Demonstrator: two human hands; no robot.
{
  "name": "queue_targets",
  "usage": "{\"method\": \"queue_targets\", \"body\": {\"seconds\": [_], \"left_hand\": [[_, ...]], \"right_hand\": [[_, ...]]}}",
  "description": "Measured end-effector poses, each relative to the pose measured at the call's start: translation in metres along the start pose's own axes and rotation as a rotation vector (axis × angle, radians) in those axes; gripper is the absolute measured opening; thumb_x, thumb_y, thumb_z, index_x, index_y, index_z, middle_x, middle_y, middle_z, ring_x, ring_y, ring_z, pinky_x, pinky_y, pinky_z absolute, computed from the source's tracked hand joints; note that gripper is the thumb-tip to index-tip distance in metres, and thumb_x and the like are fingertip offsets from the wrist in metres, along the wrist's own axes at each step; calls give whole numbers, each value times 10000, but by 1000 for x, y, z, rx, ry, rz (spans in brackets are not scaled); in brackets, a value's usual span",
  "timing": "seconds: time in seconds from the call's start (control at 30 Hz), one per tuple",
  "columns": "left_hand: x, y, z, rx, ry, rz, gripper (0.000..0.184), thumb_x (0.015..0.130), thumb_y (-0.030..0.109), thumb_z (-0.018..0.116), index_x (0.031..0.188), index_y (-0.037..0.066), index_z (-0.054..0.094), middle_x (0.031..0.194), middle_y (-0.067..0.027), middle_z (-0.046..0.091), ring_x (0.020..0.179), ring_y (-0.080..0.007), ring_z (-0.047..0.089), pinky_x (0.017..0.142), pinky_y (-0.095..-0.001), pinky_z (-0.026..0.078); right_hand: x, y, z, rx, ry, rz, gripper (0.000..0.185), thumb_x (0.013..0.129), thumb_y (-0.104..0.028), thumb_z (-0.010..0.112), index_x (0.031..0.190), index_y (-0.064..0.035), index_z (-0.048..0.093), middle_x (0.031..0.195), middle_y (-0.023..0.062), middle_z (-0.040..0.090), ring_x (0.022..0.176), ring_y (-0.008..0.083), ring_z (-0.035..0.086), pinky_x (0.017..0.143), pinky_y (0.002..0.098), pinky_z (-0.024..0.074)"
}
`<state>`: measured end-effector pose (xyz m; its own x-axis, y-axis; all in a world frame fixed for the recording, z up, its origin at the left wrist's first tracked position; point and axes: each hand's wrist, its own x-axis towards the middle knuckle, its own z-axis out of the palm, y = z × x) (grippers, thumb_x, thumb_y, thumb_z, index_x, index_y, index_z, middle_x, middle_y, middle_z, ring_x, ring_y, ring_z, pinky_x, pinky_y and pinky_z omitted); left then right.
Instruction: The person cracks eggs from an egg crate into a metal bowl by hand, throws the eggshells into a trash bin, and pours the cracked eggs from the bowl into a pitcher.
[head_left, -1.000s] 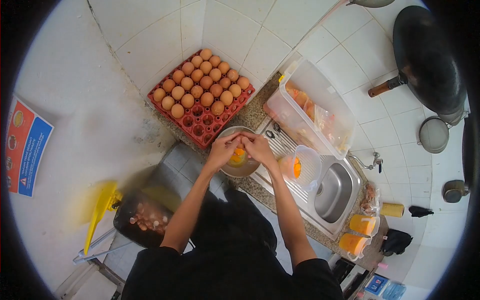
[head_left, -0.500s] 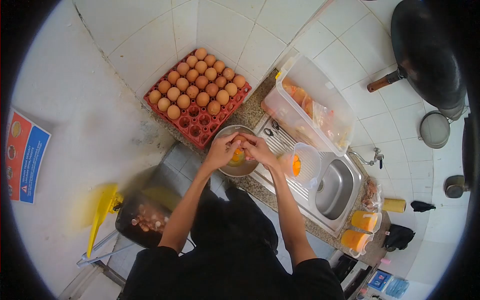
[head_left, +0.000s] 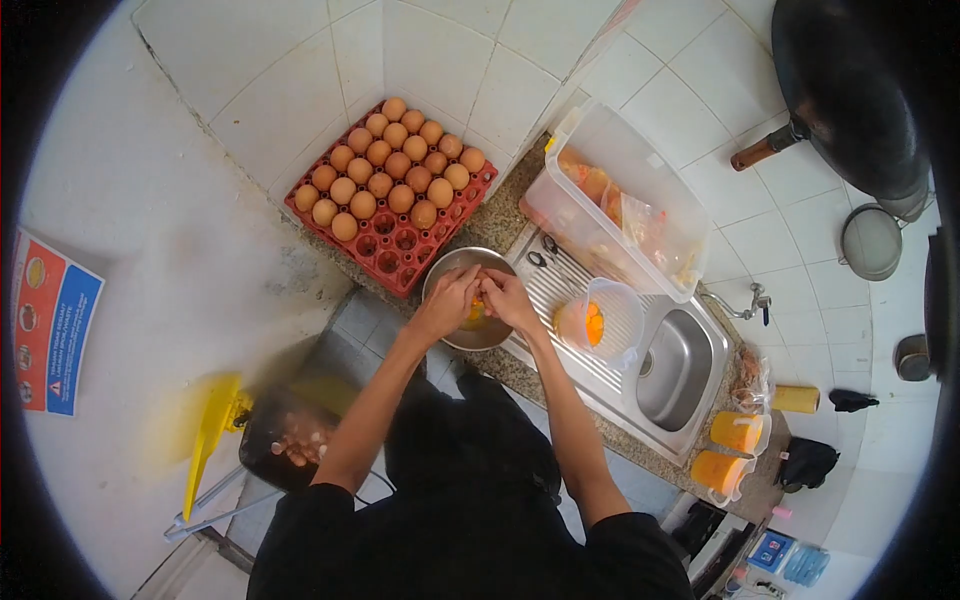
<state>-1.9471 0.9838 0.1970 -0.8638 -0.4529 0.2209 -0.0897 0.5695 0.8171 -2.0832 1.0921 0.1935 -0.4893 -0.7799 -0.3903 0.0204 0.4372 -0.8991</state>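
Over a metal bowl on the counter, my left hand and my right hand meet with fingertips curled inward. Both hold a brown egg, cracked and mostly hidden by the fingers. Orange yolk shows below the hands, inside the bowl. Behind the bowl sits a red egg tray with many brown eggs; several hollows at its near end hold no egg. To the right, a clear plastic jug containing orange yolks stands on the ribbed drainboard.
A large clear bin with bagged food stands behind the drainboard, left of the steel sink. Two jugs of orange liquid stand at the right. Below left is a black bin holding eggshells. A wok hangs on the wall.
My fingers have closed further over the egg, hiding more of its shell. Both hands stay above the bowl. The camera view has shifted slightly.
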Motion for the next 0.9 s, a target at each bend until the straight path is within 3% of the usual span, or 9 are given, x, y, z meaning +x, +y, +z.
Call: {"method": "queue_targets", "body": {"seconds": [0.13,0.23,0.33,0.43,0.53,0.63,0.73,0.83,0.9], "left_hand": [[1,0,-6,-78,-11,-15,357,986,90,503,1275,-111,557,1201,-338,607,1111,-473,597,957,-470,499],[0,5,-8,-67,16,-12,357,979,90,517,1270,-112,560,1198,-327,611,1090,-466,608,944,-475,505],[-2,10,-2,48,48,-22,372,959,75,534,1284,-105,550,1194,-311,609,1086,-454,607,938,-475,506],[-5,5,8,151,83,-11,395,941,64,543,1303,-95,534,1187,-295,604,1086,-443,601,932,-475,506],[-9,-4,14,177,50,-15,444,945,70,531,1367,-62,500,1271,-291,575,1107,-452,601,940,-484,501],[-8,-2,15,165,80,-42,400,963,84,527,1328,-80,533,1241,-300,602,1098,-450,615,944,-472,506],[-3,0,11,-4,168,-59,346,982,108,529,1260,-89,594,1173,-304,646,1058,-435,651,918,-435,530],[-1,2,4,-133,158,-125,330,990,142,556,1219,-80,640,1113,-291,680,999,-384,700,878,-398,552],[-2,5,-4,-219,116,-211,343,983,162,589,1241,-57,645,1105,-249,705,972,-308,717,848,-371,567]], "right_hand": [[-7,-2,4,64,22,40,378,986,-196,551,1288,28,596,661,8,554,507,81,490,476,240,409],[-7,3,6,-50,70,-4,404,971,-208,587,1293,36,583,716,49,636,574,118,599,536,261,479],[-2,24,21,-314,343,-360,427,932,-225,630,1260,44,586,836,162,720,718,241,716,659,342,556],[-19,-10,27,-345,374,-174,425,885,-249,638,1206,27,604,971,294,696,939,437,691,843,473,552],[-22,-14,31,-365,377,-124,418,884,-238,629,1210,22,603,992,290,697,944,435,690,853,480,546],[-20,-4,33,-405,394,-168,436,900,-242,623,1244,24,592,1003,303,689,968,454,679,867,474,541],[-16,7,25,-191,301,-191,469,945,-273,620,1304,22,560,985,263,715,886,363,717,752,416,569],[-21,1,16,155,130,8,497,987,-326,614,1355,-1,537,923,158,725,707,187,671,595,314,534],[-25,-5,10,205,103,58,507,994,-350,617,1365,-15,534,881,92,700,633,105,583,535,265,482]]}}
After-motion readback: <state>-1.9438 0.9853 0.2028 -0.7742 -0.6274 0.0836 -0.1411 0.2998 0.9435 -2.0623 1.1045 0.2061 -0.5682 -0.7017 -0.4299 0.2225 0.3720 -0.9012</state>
